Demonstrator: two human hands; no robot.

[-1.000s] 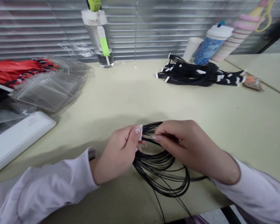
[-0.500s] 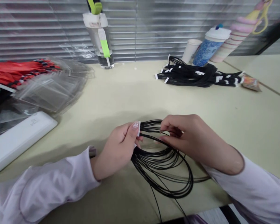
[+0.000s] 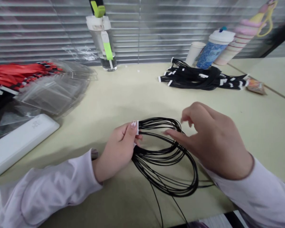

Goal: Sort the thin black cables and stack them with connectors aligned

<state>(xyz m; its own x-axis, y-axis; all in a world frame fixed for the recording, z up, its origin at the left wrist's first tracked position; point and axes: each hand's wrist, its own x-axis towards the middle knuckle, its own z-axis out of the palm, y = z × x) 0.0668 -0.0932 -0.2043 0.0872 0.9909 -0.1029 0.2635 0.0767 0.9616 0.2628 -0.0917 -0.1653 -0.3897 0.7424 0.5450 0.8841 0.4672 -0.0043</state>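
Left hand [image 3: 117, 152] pinches one wire bundle [image 3: 165, 158]; right hand [image 3: 213, 142] seemingly free.

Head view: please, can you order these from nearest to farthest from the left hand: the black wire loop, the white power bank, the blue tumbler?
1. Black wire loop: pinched in the left hand, centre of the table.
2. White power bank: on the table, left side.
3. Blue tumbler: back of the table, right side.

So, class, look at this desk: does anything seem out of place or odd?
A few black wires stray downward from the looped bundle held in the left hand. They trail apart from the other loops, so they look loose.
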